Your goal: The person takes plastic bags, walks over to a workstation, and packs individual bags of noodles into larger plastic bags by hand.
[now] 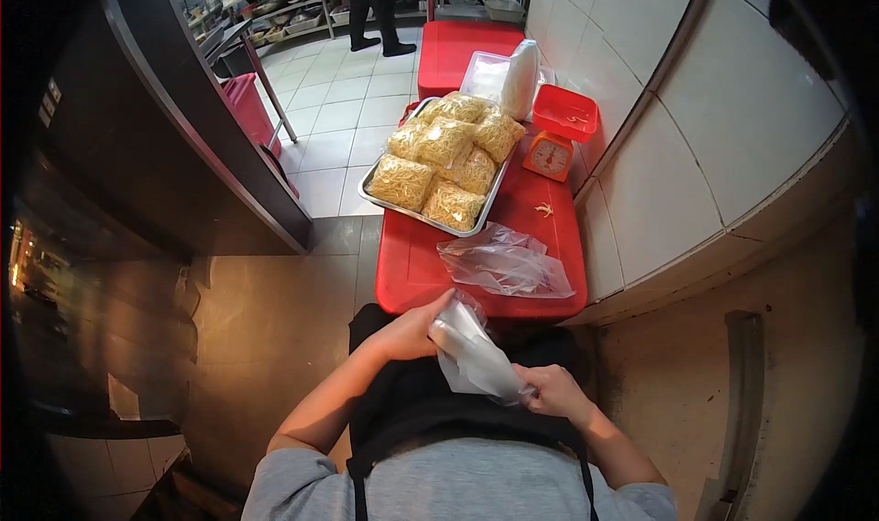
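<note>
Above my lap, a stack of clear plastic bags (472, 349) is stretched between both hands. My left hand (417, 331) grips its upper left end, and my right hand (552, 393) is closed on the lower right end. Just beyond them, a crumpled clear plastic bag (505, 263) lies on the red table (403, 278). Farther back, a metal tray (485, 211) is heaped with several bags of yellow noodles (449, 150). To its right stands an orange kitchen scale (551, 155) with a red pan (566, 113) on top, holding a few scraps.
A white plastic roll or bag (520, 80) stands beside a clear container (481, 70) behind the tray. The tiled wall (659, 146) borders the table on the right. A person in dark trousers (374, 8) stands at the back near shelves (284, 13). A pink bin (249, 109) is at left.
</note>
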The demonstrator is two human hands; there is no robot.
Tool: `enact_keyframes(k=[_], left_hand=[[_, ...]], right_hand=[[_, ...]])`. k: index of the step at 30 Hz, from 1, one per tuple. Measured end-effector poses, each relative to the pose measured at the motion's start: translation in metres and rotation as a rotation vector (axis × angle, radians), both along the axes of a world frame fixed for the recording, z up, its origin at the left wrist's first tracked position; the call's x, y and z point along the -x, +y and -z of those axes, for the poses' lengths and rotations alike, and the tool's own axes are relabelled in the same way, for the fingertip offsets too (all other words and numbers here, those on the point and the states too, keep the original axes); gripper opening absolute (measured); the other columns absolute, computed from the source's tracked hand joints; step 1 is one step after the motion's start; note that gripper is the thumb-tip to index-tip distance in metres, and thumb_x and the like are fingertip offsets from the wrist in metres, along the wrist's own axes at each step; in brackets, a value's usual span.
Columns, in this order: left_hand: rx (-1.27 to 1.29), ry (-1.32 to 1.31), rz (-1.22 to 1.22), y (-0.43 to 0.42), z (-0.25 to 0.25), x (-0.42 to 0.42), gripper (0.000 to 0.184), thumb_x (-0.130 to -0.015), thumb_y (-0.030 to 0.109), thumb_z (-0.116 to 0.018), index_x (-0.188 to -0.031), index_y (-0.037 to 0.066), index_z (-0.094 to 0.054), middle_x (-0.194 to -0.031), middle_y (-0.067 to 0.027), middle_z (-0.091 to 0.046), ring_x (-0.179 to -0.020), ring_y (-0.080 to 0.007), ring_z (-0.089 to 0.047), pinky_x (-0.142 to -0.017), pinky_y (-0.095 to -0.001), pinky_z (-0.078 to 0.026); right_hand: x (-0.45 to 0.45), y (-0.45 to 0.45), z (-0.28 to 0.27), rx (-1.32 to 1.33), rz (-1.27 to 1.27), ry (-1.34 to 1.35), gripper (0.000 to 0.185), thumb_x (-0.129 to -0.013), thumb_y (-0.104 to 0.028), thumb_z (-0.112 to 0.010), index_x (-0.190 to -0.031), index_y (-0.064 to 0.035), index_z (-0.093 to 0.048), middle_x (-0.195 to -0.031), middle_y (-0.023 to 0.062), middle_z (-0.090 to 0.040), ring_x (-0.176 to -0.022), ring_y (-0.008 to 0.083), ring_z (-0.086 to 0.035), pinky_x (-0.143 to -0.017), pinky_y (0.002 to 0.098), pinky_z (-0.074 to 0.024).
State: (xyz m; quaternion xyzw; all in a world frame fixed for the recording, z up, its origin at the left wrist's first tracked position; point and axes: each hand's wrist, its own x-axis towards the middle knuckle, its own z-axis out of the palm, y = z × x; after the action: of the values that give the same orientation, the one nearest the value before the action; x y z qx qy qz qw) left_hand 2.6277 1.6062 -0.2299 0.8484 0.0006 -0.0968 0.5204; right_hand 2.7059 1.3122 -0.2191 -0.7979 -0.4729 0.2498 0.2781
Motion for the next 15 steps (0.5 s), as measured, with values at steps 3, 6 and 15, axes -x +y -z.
enact_keyframes(k=[3, 6, 15], left_hand=[[-0.184, -0.119, 0.069, -0.003, -0.009, 0.004, 0.092, -0.066, -0.004, -0.067, -0.145, 0.0, -0.02, -0.138, -0.0244, -0.04, -0.12, -0.0344, -0.049, -0.095, -0.0363, -0.044], [-0.21, -0.237, 0.118, -0.008, -0.014, 0.006, 0.093, -0.065, -0.003, -0.067, -0.145, 0.002, -0.02, -0.142, -0.0247, -0.034, -0.123, -0.0375, -0.045, -0.099, -0.0387, -0.041], [-0.354, -0.291, 0.285, -0.099, -0.03, -0.014, 0.078, -0.07, -0.003, -0.053, -0.142, -0.002, -0.023, -0.149, -0.0241, -0.021, -0.087, -0.0389, -0.063, -0.073, -0.0424, -0.053]], right_hand=[[-0.011, 0.008, -0.008, 0.053, 0.013, 0.223, 0.045, -0.07, -0.015, -0.061, -0.115, -0.0132, -0.061, -0.084, 0.0146, -0.066, -0.077, 0.0322, -0.065, -0.071, 0.0379, -0.0522], [-0.027, 0.013, -0.008, 0.135, 0.054, 0.388, 0.039, -0.07, -0.016, -0.058, -0.108, -0.0104, -0.066, -0.082, 0.0173, -0.067, -0.074, 0.0303, -0.066, -0.072, 0.0356, -0.0518], [-0.052, 0.033, 0.017, 0.127, 0.266, 0.407, 0.026, -0.073, -0.013, -0.06, -0.092, 0.0047, -0.063, -0.082, 0.0202, -0.066, -0.076, 0.0252, -0.064, -0.072, 0.0369, -0.0505]])
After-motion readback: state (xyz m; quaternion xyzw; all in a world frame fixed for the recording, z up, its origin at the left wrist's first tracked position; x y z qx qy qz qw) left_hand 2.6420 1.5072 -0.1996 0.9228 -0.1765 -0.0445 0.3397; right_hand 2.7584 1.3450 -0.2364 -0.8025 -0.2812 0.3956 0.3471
